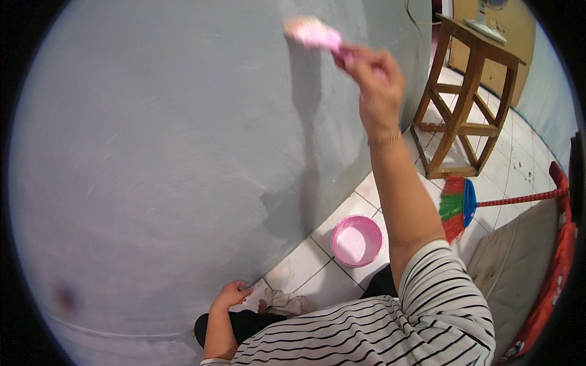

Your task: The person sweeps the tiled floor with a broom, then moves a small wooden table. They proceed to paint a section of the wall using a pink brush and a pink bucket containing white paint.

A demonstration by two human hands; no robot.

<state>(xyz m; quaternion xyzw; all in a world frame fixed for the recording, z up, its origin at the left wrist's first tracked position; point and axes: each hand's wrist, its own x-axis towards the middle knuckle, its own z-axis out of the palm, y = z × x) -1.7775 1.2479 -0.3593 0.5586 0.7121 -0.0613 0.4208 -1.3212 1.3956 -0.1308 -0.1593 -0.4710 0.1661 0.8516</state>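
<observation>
My right hand [377,76] is raised high along the grey wall [171,152], its fingers closed round the pink handle of a paintbrush [312,33]. Pale bristles and the brush's pink body are blurred by motion; the tip is at or close to the wall, and I cannot tell whether it touches. A long shadow falls below it. Low at the wall, my left hand [233,294] rests by my bent knee, fingers loosely curled and apart, holding nothing I can see. On the floor between wall and right arm stands a pink bucket [358,241] with pale pink paint inside.
A crumpled pale cloth [285,301] lies on the white floor tiles [317,280] near my left hand. Farther right are a wooden stool [467,97] with a white item on top, a red, green and blue broom [459,207], and a grey mattress-like cushion [513,256] with a red edge.
</observation>
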